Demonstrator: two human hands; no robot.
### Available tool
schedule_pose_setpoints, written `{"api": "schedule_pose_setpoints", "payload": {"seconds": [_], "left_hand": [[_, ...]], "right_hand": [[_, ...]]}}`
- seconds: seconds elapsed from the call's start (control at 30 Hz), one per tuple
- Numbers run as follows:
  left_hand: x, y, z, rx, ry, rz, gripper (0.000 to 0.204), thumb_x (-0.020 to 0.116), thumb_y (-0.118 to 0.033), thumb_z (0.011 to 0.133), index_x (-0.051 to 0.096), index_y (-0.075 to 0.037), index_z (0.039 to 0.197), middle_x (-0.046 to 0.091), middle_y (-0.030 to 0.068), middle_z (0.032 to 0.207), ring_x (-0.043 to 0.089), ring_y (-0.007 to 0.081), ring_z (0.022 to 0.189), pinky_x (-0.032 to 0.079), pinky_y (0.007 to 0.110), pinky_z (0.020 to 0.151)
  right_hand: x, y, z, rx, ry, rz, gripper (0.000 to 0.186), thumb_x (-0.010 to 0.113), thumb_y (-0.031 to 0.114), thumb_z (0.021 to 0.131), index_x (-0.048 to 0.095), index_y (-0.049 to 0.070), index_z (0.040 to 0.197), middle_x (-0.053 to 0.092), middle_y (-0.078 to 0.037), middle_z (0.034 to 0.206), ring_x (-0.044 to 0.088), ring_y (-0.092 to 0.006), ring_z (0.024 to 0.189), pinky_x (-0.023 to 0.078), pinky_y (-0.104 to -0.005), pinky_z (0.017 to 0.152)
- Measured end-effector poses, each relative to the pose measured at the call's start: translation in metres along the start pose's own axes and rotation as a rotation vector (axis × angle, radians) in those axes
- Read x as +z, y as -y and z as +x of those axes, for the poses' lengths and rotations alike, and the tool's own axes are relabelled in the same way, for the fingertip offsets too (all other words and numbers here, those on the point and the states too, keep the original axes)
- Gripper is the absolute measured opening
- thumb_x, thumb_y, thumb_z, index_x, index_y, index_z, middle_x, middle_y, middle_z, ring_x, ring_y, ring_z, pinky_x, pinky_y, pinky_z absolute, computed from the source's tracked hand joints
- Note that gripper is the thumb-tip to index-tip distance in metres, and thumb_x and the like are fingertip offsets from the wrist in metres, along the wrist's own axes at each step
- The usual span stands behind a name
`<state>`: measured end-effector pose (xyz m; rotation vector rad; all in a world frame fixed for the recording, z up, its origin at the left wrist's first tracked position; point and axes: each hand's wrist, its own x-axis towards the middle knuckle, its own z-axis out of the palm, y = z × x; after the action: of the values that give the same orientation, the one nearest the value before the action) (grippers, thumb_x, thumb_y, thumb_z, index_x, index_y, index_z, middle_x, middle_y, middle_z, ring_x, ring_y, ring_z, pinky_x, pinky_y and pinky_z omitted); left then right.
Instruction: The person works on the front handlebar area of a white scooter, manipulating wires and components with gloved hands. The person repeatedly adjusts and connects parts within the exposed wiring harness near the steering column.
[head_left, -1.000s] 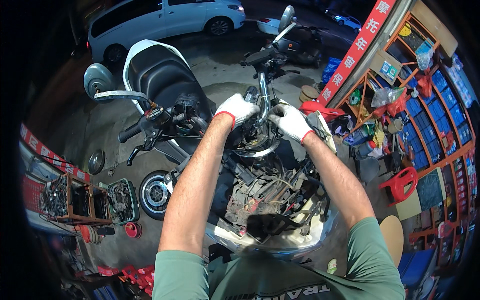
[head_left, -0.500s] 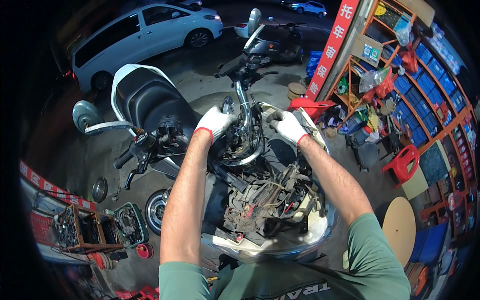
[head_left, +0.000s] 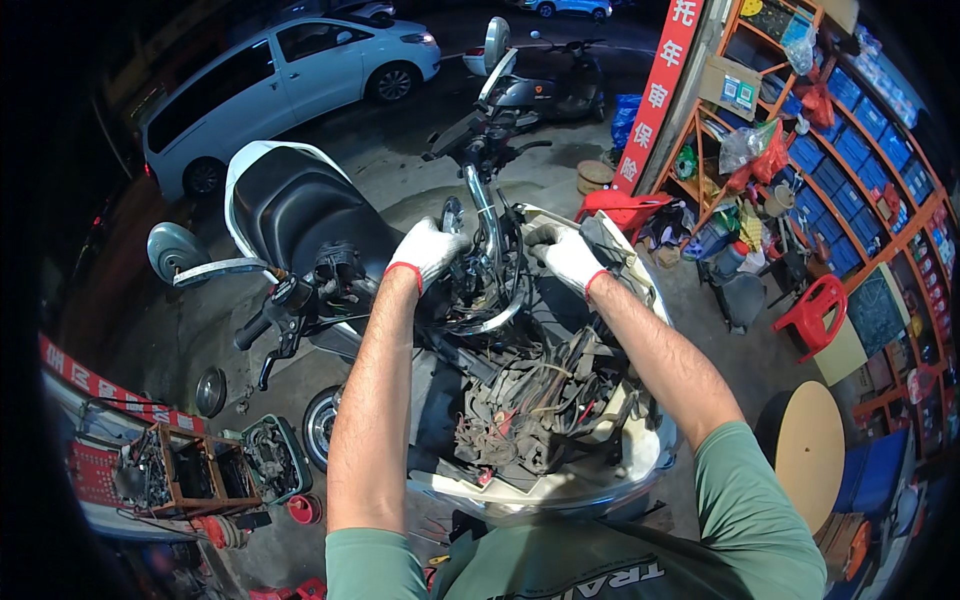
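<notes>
Gloves on, I'm gripping the stripped scooter's chrome handlebar stem (head_left: 490, 250) ahead of me, left hand (head_left: 425, 250) and right hand (head_left: 562, 255) both closed around it. Loose wiring (head_left: 530, 400) below is risking a snag if I'm twisting hard.

White car (head_left: 290, 75), red stool (head_left: 825, 315), parts shelves (head_left: 850, 130)

Night outside a repair shop — bare concrete floor (head_left: 400, 170), stained and lit from above. A white car (head_left: 280, 80) is parked on the dark street, a scooter (head_left: 550, 85) near it. On the right, orange shelving (head_left: 850, 130) packed with blue boxes — beside it a red plastic chair (head_left: 825, 310) and a round wooden table (head_left: 810, 450).
</notes>
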<state>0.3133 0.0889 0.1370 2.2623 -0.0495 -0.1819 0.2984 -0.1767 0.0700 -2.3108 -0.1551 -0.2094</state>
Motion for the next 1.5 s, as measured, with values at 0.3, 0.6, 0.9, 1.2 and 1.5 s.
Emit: {"api": "schedule_pose_setpoints", "payload": {"seconds": [0.3, 0.6, 0.9, 1.2, 1.5], "left_hand": [[-0.004, 0.002, -0.002, -0.003, 0.023, -0.064, 0.051, 0.077, -0.026, 0.077, 0.065, 0.007, 0.115, 0.07, 0.0153, 0.1, 0.064, 0.021, 0.089, 0.051, 0.034, 0.082], [-0.011, -0.004, -0.009, 0.049, 0.031, 0.034, 0.06, 0.076, -0.037, 0.073, 0.069, 0.01, 0.11, 0.072, 0.0246, 0.101, 0.068, 0.03, 0.093, 0.052, 0.038, 0.086], [-0.016, -0.011, -0.018, 0.019, 0.075, 0.058, 0.069, 0.075, -0.039, 0.07, 0.067, 0.013, 0.116, 0.072, 0.0267, 0.107, 0.07, 0.0307, 0.099, 0.052, 0.036, 0.089], [-0.011, -0.004, -0.01, 0.049, 0.102, 0.101, 0.067, 0.077, -0.041, 0.071, 0.071, 0.008, 0.115, 0.074, 0.0265, 0.107, 0.072, 0.0326, 0.098, 0.053, 0.037, 0.088], [-0.007, -0.006, -0.007, 0.069, 0.139, 0.112, 0.069, 0.08, -0.041, 0.071, 0.069, 0.01, 0.116, 0.073, 0.0245, 0.108, 0.07, 0.0299, 0.099, 0.052, 0.037, 0.09]], "right_hand": [[-0.02, 0.076, -0.02, -0.304, 0.113, -0.252, 0.021, 0.063, 0.015, 0.09, 0.073, 0.01, 0.109, 0.066, -0.012, 0.11, 0.065, -0.0282, 0.106, 0.052, -0.0387, 0.093], [-0.008, 0.114, -0.014, -0.467, 0.444, -0.742, 0.032, 0.06, 0.025, 0.089, 0.076, 0.017, 0.115, 0.065, -0.016, 0.117, 0.06, -0.035, 0.109, 0.05, -0.0491, 0.095], [-0.001, 0.128, 0.002, -0.629, 0.611, -1.066, 0.03, 0.06, 0.015, 0.083, 0.077, 0.013, 0.108, 0.066, -0.018, 0.11, 0.065, -0.035, 0.103, 0.051, -0.0467, 0.091], [-0.02, 0.114, 0.024, -0.675, 0.632, -1.019, 0.05, 0.061, 0.005, 0.08, 0.072, 0.019, 0.126, 0.064, -0.019, 0.118, 0.064, -0.0357, 0.112, 0.051, -0.0467, 0.097], [-0.037, 0.116, 0.017, -0.531, 0.669, -0.956, 0.059, 0.058, 0.005, 0.079, 0.066, 0.018, 0.137, 0.064, -0.017, 0.122, 0.06, -0.0363, 0.114, 0.049, -0.0456, 0.099]]}}
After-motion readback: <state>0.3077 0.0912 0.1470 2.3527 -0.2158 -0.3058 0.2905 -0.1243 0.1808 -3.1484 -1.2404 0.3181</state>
